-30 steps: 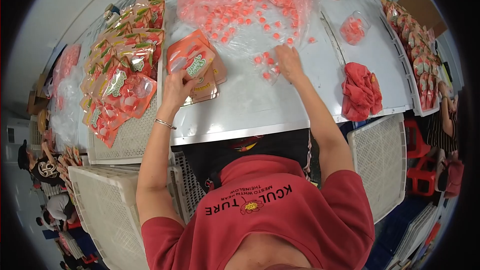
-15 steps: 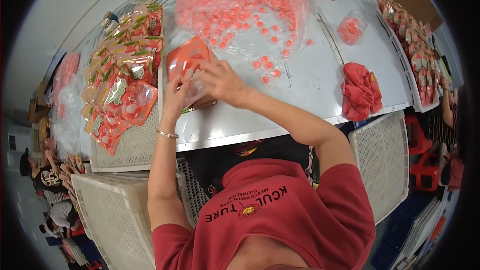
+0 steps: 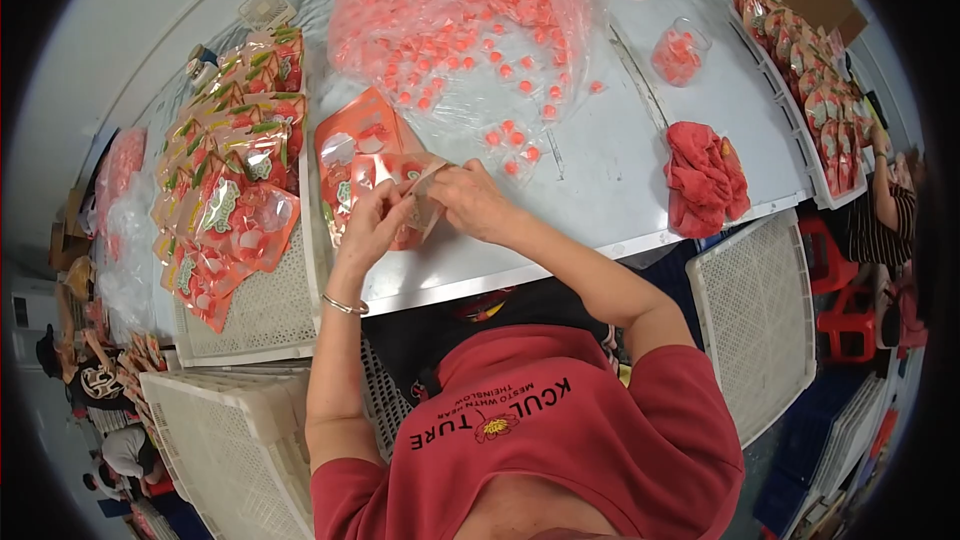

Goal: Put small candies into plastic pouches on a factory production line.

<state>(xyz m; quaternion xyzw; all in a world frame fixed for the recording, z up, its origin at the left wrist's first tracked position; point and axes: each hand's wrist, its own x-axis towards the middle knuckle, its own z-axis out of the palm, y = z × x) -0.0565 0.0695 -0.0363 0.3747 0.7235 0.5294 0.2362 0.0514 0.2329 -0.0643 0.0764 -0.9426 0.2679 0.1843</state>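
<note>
A small orange pouch [image 3: 420, 202] with a clear window (its mouth turned toward the person) sits just above the near edge of the white table [image 3: 640, 170], pinched between both hands: left hand [image 3: 372, 222] closed on its left side, right hand [image 3: 470, 202] gripping its right edge.

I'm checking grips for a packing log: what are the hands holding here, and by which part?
Both hands hold one orange pouch at its open top edge: the left hand on its left side, the right hand on its right.
</note>
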